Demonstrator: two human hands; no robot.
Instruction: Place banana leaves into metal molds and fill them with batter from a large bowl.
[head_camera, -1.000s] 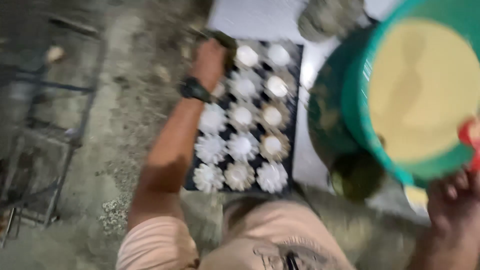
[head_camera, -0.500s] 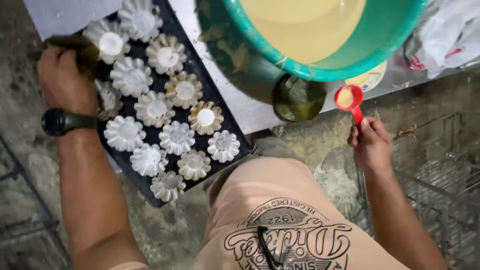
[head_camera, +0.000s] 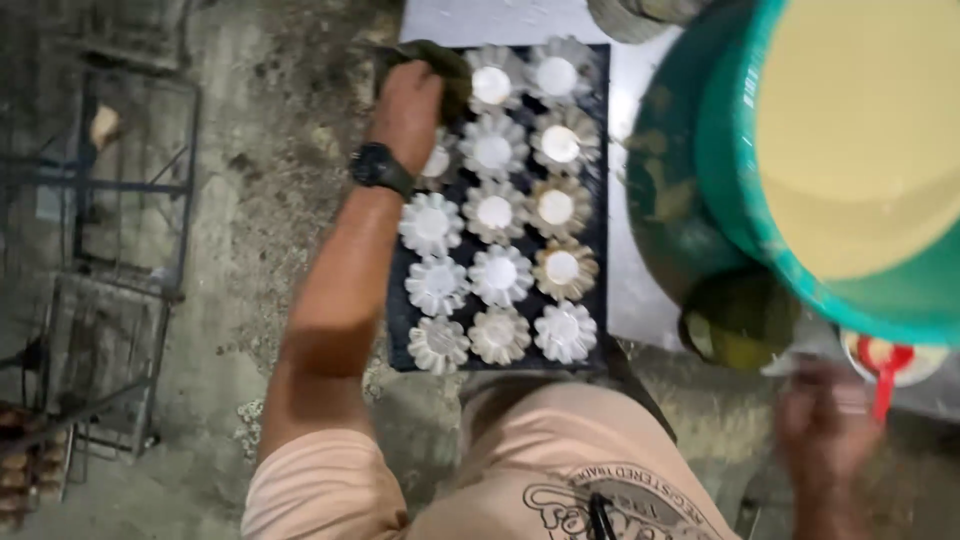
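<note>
A dark baking tray (head_camera: 595, 250) holds several fluted metal tart moulds (head_camera: 497, 273) in rows. My left hand (head_camera: 408, 98), with a black wristwatch, grips a dark cloth (head_camera: 448, 68) at the tray's far left corner. My right hand (head_camera: 825, 425) is blurred at the lower right, below a red scoop (head_camera: 885, 375); whether it holds the scoop's handle I cannot tell. A large green basin (head_camera: 790, 280) of pale yellow batter fills the upper right.
The tray lies on a white sheet (head_camera: 625, 290) over rough concrete. A green-yellow round thing (head_camera: 735, 325) sits under the basin. Metal wire racks (head_camera: 110, 340) stand at the left. A round container (head_camera: 630, 15) is at the top edge.
The view swung round, so the tray sits further right and the basin at the far right. My left hand stays on the tray's corner; my right hand dropped below the red scoop.
</note>
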